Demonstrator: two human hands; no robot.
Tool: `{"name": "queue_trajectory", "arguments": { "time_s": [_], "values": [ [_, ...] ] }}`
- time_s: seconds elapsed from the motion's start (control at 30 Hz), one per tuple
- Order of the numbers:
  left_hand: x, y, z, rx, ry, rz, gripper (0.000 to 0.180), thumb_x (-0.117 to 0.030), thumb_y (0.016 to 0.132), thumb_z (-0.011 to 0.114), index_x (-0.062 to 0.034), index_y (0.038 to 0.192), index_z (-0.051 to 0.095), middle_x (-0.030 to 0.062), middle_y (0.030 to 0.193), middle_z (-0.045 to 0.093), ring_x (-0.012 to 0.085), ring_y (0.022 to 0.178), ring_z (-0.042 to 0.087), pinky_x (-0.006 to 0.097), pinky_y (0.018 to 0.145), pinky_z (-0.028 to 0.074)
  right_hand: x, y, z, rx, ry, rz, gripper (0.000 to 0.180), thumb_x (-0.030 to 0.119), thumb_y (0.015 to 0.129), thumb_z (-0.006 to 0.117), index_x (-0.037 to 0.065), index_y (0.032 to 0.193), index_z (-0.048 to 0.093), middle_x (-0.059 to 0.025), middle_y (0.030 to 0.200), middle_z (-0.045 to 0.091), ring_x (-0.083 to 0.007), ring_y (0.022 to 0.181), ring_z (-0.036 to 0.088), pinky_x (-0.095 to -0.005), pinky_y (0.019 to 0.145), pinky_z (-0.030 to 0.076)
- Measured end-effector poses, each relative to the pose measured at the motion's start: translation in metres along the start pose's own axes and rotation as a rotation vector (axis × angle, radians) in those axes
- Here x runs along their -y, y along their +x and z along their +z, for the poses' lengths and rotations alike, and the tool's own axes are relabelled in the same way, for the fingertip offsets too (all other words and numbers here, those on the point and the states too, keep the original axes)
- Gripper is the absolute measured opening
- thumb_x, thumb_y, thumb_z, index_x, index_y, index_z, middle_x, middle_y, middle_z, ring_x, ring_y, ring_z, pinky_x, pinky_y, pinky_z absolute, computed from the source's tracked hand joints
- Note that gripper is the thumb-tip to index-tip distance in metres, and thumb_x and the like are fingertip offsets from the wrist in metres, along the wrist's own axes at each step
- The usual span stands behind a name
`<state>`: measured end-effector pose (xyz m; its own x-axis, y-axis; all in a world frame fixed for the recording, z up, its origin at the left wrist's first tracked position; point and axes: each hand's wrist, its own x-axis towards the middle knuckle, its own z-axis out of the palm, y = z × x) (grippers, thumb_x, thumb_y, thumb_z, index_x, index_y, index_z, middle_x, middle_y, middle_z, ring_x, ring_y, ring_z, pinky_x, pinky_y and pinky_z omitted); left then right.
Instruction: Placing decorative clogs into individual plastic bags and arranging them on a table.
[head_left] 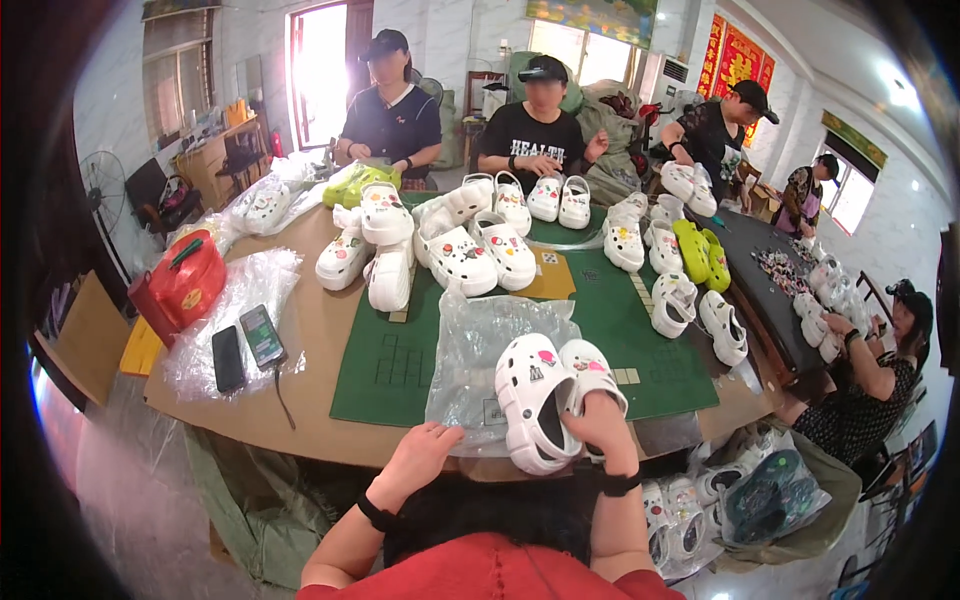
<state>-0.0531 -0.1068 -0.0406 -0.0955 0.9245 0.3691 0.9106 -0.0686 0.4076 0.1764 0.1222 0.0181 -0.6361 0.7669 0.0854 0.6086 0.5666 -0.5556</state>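
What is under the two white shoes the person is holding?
A clear plastic bag lies under the pair of white clogs, on the green mat. The right hand grips them; the mat beneath them is hidden.

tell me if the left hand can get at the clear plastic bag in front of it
Probably yes. The left hand already rests at the near edge of the clear plastic bag, with nothing between them; the right hand holds the white clogs beside it.

My right hand [600, 425] covers the heel ends of the pair of white clogs [548, 395], and my fingertips are tucked out of sight among them. The small charms on their toes are too tiny to make out. The clear plastic bag [480, 350] hides the green mat [400, 355] beneath it.
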Motion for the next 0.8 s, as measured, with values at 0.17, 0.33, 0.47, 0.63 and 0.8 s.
{"name": "queue_trajectory", "arguments": {
  "time_s": [0.17,0.33,0.47,0.63,0.8],
  "values": [
    [-0.016,0.003,-0.007,0.004,-0.004,0.057,0.031,-0.021,0.083,0.071,-0.0075,0.110,0.062,0.0105,0.107,0.064,0.0325,0.101,0.061,0.041,0.085,0.052,0.007,0.017,0.010,-0.207,-0.031,-0.064,0.067,0.052,0.068,0.081,-0.009,0.094,0.069,-0.0271,0.093,0.070,-0.0422,0.093,0.068,-0.0454,0.083,0.052],
    [-0.009,0.001,-0.002,0.077,-0.005,0.010,0.030,-0.026,0.083,0.072,-0.0109,0.107,0.065,0.0105,0.108,0.063,0.0327,0.099,0.062,0.042,0.083,0.052,-0.030,0.022,0.023,-0.253,0.171,0.090,0.046,0.034,0.073,0.079,-0.006,0.093,0.070,-0.0232,0.085,0.070,-0.0351,0.080,0.069,-0.0408,0.075,0.053],
    [-0.017,0.006,-0.007,0.080,-0.003,-0.065,0.017,-0.022,0.086,0.068,-0.0098,0.098,0.068,0.0100,0.101,0.061,0.0327,0.094,0.063,0.042,0.080,0.052,-0.057,0.010,0.011,-0.400,0.698,0.014,0.040,0.009,0.079,0.076,-0.007,0.113,0.064,-0.0118,0.104,0.070,-0.0226,0.094,0.065,-0.0346,0.084,0.051],
    [-0.012,0.012,-0.002,-0.090,0.194,0.039,0.010,-0.020,0.085,0.069,-0.0116,0.090,0.069,0.0060,0.098,0.061,0.0291,0.098,0.059,0.042,0.089,0.046,-0.055,-0.043,-0.032,-0.656,0.833,0.258,0.044,0.007,0.082,0.075,-0.008,0.120,0.059,-0.0116,0.113,0.065,-0.0203,0.099,0.062,-0.0322,0.085,0.050],
    [-0.020,0.016,-0.011,0.069,0.141,0.016,0.023,-0.020,0.082,0.071,-0.0112,0.103,0.067,0.0062,0.101,0.064,0.0285,0.103,0.058,0.042,0.092,0.046,-0.064,-0.087,-0.052,-0.738,0.744,0.348,0.051,0.009,0.087,0.073,-0.009,0.129,0.049,-0.0132,0.123,0.058,-0.0213,0.105,0.061,-0.0313,0.088,0.050]
  ]
}}
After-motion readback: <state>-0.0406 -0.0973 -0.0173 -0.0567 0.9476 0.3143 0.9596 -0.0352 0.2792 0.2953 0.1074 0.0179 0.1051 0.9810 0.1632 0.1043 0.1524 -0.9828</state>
